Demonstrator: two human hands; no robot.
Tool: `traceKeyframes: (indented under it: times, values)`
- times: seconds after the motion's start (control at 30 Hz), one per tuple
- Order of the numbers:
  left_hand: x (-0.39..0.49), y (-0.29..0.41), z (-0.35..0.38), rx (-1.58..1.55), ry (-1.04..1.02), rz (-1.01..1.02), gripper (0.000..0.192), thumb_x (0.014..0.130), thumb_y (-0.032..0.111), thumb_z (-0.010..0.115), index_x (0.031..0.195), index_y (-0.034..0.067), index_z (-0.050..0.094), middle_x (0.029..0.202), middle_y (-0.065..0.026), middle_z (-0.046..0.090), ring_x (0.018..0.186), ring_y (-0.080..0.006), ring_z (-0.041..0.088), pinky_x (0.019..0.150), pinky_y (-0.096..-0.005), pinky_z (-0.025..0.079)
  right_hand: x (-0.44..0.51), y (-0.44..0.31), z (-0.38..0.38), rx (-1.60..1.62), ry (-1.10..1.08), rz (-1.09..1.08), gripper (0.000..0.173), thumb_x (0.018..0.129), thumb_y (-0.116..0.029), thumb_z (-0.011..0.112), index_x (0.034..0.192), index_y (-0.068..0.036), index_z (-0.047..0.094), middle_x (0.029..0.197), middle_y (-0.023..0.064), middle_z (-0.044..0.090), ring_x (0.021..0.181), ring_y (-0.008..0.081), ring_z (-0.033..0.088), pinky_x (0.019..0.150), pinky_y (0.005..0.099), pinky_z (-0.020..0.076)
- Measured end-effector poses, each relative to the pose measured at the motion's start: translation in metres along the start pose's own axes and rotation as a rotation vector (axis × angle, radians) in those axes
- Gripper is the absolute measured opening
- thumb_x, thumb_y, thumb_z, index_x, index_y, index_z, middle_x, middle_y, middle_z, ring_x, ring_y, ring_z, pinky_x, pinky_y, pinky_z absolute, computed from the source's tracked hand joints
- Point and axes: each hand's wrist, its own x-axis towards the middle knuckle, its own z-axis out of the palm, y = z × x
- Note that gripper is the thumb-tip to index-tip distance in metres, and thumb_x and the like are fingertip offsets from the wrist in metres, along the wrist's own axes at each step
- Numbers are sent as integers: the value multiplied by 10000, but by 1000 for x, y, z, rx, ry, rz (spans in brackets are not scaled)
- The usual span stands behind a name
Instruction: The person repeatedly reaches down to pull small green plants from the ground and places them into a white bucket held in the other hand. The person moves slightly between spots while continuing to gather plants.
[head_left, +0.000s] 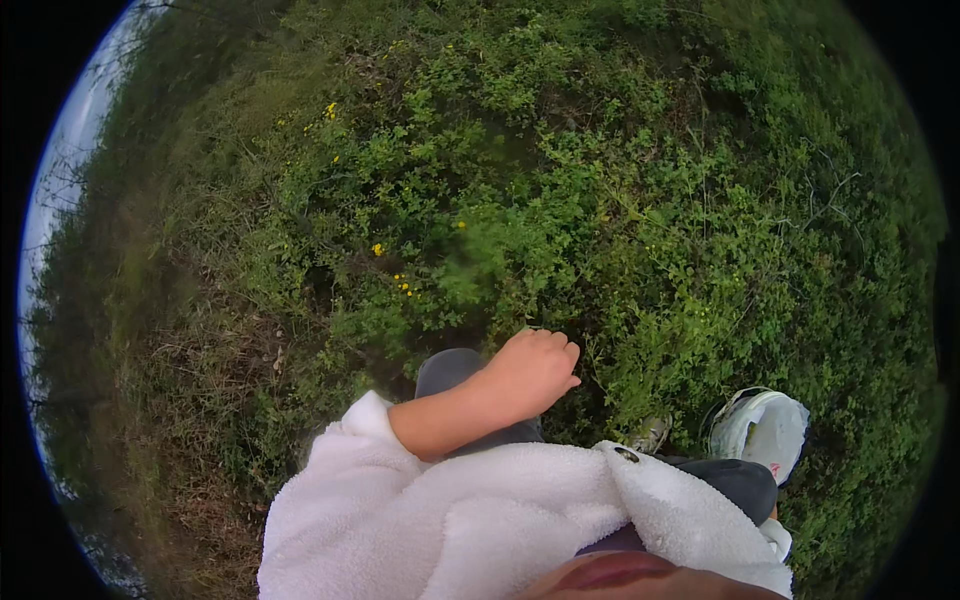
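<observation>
My left hand (538, 369) is held over my bent leg in grey trousers (450, 371), its back up and its fingers curled under. The palm is hidden, so whether anything lies inside it cannot be told. At the lower right a white plastic bucket (761, 435) leans beside my other knee (739, 484), with pale material or a lining at its mouth. Of my right arm only a sliver of skin and a white cuff (778, 538) show below the bucket; the right hand itself is hidden. A white fleece jacket (465, 517) covers my front.
Dense low green plants (517, 240) spread ahead and to both sides, with small yellow flowers (377, 249) among them. Dry brown stems (217, 352) lie to the left, and a bare forked twig (832, 199) stands out at the right. A shoe (651, 433) shows near the bucket.
</observation>
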Motion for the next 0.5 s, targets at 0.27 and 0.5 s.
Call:
traceKeyframes:
  times: [0.27,0.5]
  values:
    - [-28,0,49,-42,-361,1,307,734,276,674,858,19,560,819,-118,578,815,-286,584,737,-384,439,-9,8,23,859,-426,85,350,799,-201,555,1103,-32,518,1006,112,610,930,246,594,775,362,495]
    - [-35,57,77,-124,-314,67,254,724,233,633,844,20,564,812,-113,579,785,-259,569,691,-368,417,-33,-46,16,860,-294,271,334,841,-177,535,1163,-95,502,1035,69,615,915,210,613,726,350,543]
